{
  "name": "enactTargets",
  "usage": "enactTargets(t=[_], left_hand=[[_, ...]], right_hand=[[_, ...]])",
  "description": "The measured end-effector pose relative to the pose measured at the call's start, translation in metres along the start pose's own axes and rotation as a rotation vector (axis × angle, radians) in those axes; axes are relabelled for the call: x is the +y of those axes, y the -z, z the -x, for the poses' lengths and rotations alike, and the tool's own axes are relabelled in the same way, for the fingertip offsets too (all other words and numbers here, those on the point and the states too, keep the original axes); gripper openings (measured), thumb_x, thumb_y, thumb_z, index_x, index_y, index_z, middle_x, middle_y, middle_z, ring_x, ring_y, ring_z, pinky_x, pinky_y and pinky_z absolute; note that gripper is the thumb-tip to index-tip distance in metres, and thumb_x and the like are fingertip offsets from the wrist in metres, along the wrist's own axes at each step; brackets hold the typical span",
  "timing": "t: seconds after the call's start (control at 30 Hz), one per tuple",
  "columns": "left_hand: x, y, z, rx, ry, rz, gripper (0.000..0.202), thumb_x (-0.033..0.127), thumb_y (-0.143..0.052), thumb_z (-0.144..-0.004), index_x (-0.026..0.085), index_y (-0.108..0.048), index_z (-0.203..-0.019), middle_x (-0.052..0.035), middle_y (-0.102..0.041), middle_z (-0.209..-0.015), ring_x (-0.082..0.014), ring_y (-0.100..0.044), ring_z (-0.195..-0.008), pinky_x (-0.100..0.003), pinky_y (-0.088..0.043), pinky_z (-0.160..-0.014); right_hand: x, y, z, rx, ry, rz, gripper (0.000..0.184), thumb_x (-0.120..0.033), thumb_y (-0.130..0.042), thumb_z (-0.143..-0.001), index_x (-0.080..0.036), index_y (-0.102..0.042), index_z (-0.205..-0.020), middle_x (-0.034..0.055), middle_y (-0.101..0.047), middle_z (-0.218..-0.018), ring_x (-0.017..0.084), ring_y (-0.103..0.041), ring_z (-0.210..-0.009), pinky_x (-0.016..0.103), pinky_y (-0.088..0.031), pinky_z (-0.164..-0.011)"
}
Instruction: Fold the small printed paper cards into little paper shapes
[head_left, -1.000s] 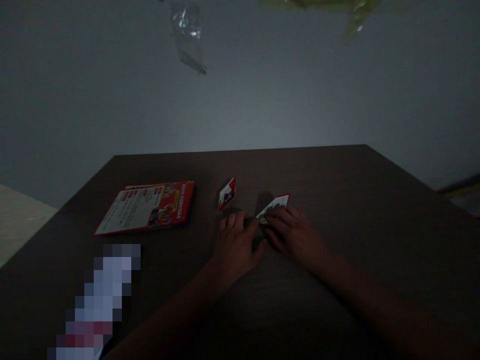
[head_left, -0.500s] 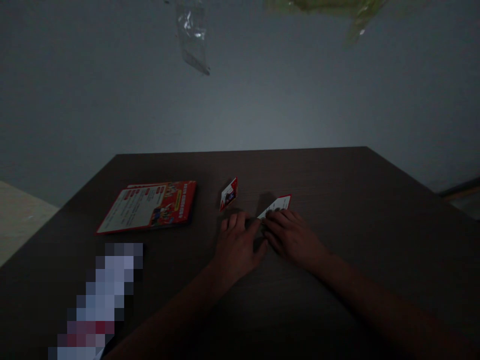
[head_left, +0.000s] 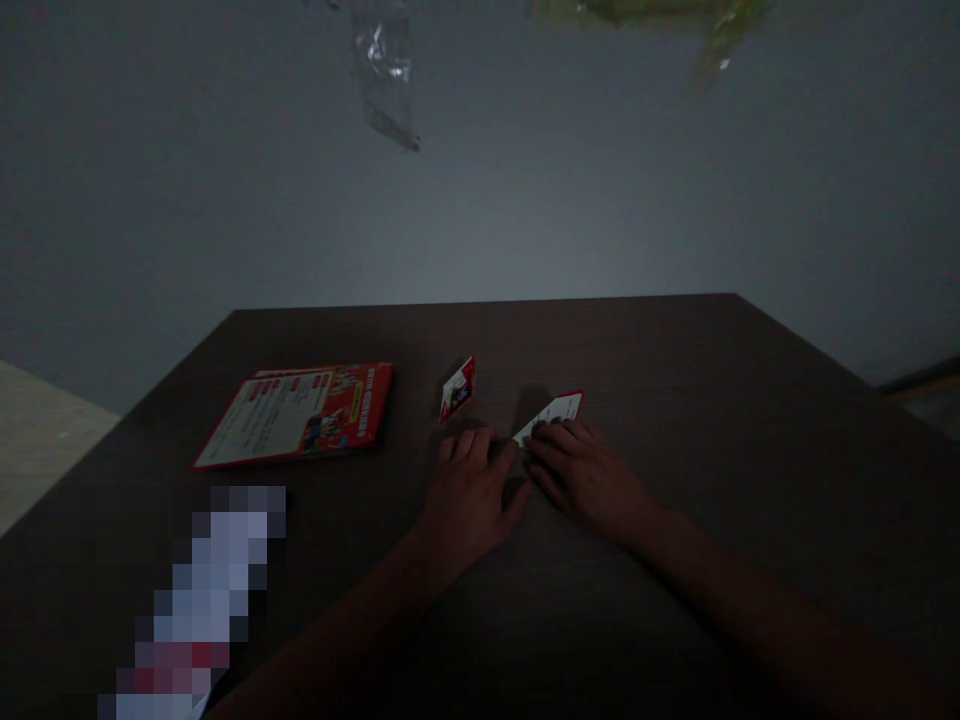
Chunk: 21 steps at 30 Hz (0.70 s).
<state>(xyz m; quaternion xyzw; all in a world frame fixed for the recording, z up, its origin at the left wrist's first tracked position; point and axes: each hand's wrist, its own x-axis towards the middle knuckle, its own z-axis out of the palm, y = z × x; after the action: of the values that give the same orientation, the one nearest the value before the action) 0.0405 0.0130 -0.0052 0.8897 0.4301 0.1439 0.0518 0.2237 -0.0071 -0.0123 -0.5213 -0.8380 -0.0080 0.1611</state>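
Note:
A small white card with a red edge and printed lines sits near the middle of the table, partly covered. My right hand has its bent fingers pressed together on the card's near side, the thumb tucked toward my left hand. Just left of it, my left hand rests palm down, its index fingertip close to the card's lower left corner and its thumb apart. I cannot tell whether that fingertip touches the card. Beyond my left fingers is a small red-bordered picture card, tilted up from the table.
On the left of the dark wooden table lies a stack of red and white printed sheets or booklets. Nearer me is a blurred-out pale object. A grey wall rises behind, with clear tape on it.
My left hand has drawn slightly back and to the left, away from the card's corner. My right hand and the card have hardly moved.

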Motion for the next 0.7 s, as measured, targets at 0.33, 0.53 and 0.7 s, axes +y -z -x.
enactTargets(t=[0.33,0.53,0.7], left_hand=[[0.0047,0.0015,-0.0014,-0.026,-0.039,-0.081,0.038,0.038,-0.043,-0.087,0.02,-0.051,-0.119,-0.0103,-0.05,-0.12,-0.0276,-0.042,-0.109,-0.044,-0.033,-0.089],[0.0033,0.001,-0.0007,-0.029,-0.02,-0.063,0.038,0.038,-0.045,-0.085,0.022,-0.052,-0.119,-0.0101,-0.051,-0.116,-0.0274,-0.043,-0.107,-0.043,-0.033,-0.089],[-0.004,-0.0021,-0.0025,-0.021,0.023,0.011,0.037,0.038,-0.05,-0.082,0.026,-0.055,-0.116,-0.0079,-0.049,-0.114,-0.0267,-0.043,-0.105,-0.042,-0.034,-0.086]], right_hand=[[0.0012,0.0004,-0.0006,-0.007,0.009,0.009,0.03,-0.029,-0.046,-0.089,-0.018,-0.059,-0.114,0.01,-0.059,-0.109,0.025,-0.05,-0.099,0.042,-0.04,-0.088],[-0.002,0.0056,-0.0004,-0.042,0.01,0.028,0.032,-0.03,-0.045,-0.09,-0.019,-0.057,-0.117,0.0095,-0.059,-0.109,0.025,-0.049,-0.099,0.041,-0.037,-0.09],[-0.0037,0.0091,0.0011,-0.054,0.026,0.054,0.033,-0.032,-0.043,-0.091,-0.022,-0.056,-0.119,0.0092,-0.058,-0.109,0.025,-0.048,-0.1,0.042,-0.035,-0.091]])
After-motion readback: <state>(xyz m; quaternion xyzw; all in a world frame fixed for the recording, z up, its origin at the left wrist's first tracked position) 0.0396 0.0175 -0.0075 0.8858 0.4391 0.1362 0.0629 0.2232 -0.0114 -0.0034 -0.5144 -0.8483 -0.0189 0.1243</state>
